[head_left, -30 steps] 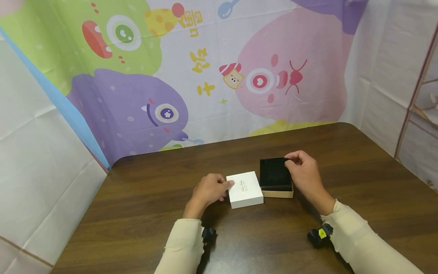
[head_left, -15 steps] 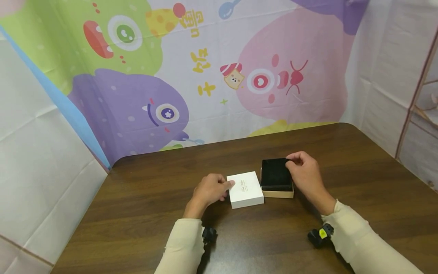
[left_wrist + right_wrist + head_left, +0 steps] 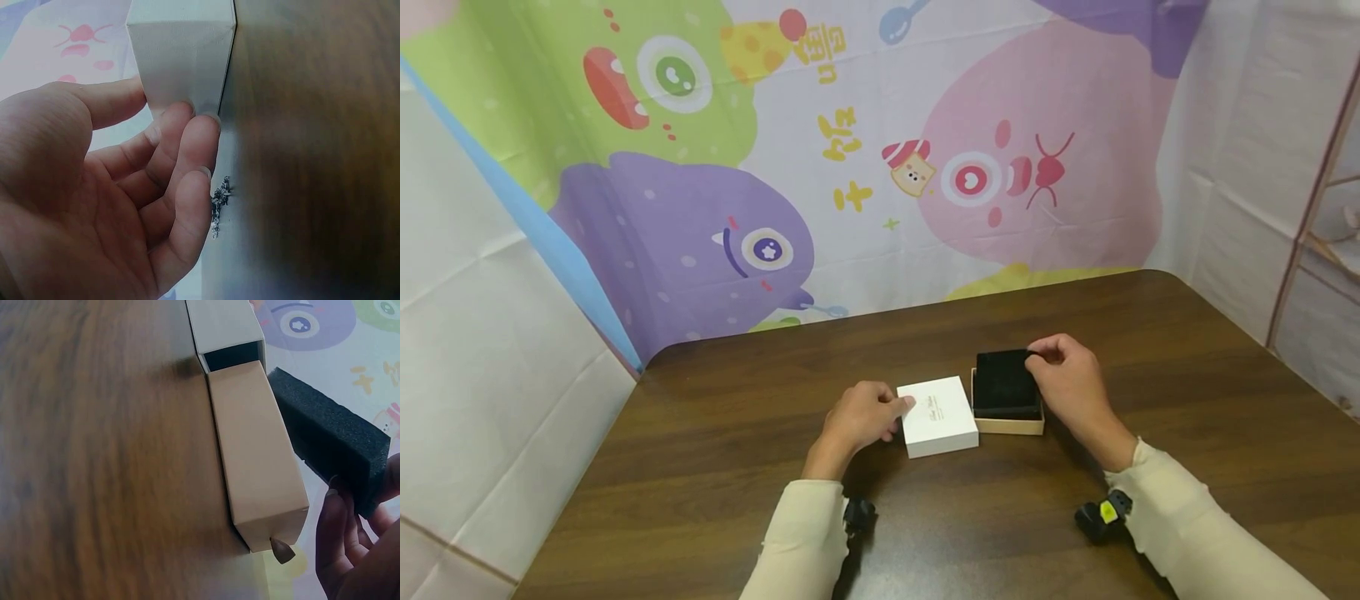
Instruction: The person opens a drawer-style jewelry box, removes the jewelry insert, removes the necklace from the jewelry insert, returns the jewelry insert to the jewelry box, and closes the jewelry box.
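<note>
A white box sleeve with small gold lettering lies on the table, and my left hand holds its left end, thumb on top. In the left wrist view the fingertips curl against the sleeve's end face. A light brown drawer tray sticks out of the sleeve's right side. Over it is a black foam pad, which my right hand pinches at the right side. The right wrist view has the foam pad tilted, raised at the hand's end and lower near the sleeve. The tray's inside is hidden.
A small brown pull tab sticks out from the tray's end. The brown wooden table ends at a cartoon-printed cloth behind. Pale cloth panels hang at both sides.
The black foam pad has shifted slightly to the right over the tray with my right hand, and more of the tray's left edge shows. My left hand and the sleeve stay put.
</note>
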Demonstrator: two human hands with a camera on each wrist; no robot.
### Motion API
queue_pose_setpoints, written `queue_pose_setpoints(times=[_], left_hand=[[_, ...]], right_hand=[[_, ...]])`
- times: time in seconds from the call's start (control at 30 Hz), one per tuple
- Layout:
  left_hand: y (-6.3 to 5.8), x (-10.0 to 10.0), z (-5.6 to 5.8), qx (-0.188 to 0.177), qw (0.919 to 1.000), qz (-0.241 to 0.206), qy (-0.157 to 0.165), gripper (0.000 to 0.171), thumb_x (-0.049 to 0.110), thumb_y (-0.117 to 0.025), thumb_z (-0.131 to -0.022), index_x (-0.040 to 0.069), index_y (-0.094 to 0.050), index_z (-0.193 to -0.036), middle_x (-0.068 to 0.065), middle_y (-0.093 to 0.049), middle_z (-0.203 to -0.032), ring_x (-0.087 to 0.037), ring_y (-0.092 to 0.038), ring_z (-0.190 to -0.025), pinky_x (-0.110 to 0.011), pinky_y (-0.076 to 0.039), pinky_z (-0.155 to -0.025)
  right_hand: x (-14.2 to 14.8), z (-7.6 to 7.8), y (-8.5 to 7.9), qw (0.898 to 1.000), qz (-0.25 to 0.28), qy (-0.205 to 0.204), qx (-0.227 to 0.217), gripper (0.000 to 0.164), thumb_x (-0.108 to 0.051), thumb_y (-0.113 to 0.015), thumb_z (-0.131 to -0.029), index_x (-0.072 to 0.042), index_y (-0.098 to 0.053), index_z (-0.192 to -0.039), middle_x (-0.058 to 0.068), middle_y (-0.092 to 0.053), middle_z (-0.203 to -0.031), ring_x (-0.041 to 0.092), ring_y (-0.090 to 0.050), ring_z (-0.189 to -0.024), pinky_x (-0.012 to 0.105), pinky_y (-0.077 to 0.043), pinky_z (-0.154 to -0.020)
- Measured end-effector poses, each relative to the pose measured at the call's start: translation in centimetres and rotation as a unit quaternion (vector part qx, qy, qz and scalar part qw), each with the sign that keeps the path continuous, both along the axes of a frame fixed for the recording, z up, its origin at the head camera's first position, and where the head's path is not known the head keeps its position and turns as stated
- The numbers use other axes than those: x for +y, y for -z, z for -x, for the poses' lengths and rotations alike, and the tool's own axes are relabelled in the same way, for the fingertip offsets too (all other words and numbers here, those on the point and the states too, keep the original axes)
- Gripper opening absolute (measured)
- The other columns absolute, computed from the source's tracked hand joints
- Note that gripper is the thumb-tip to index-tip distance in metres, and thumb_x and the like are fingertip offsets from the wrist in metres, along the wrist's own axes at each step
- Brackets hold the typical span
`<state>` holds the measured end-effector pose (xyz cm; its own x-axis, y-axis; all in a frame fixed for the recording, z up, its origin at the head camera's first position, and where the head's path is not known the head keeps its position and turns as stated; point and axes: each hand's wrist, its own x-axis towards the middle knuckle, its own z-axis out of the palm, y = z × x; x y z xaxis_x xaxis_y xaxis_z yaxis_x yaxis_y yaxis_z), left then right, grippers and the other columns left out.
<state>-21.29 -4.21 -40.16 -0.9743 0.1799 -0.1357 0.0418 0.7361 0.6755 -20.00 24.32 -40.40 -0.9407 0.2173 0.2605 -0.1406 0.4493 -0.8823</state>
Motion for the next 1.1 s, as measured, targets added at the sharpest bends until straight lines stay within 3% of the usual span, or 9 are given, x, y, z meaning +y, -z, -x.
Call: queue_pose_setpoints(times=[1.1], left_hand=[[0.25,-0.08,0.21,0.003,1.0000,0.001,0.004,0.032,0.040,-0.068,-0.096,0.009,-0.067,-0.086,-0.001,-0.067,-0.071,-0.015,-0.065,-0.063,-0.035,-0.046,-0.062]], right_hand=[[0.24,0.21,0.40,0.999,-0.036,0.007,-0.026,0.024,-0.016,-0.062,-0.095,0.002,-0.062,-0.112,0.019,-0.063,-0.108,0.032,-0.057,-0.097,0.041,-0.045,-0.083]])
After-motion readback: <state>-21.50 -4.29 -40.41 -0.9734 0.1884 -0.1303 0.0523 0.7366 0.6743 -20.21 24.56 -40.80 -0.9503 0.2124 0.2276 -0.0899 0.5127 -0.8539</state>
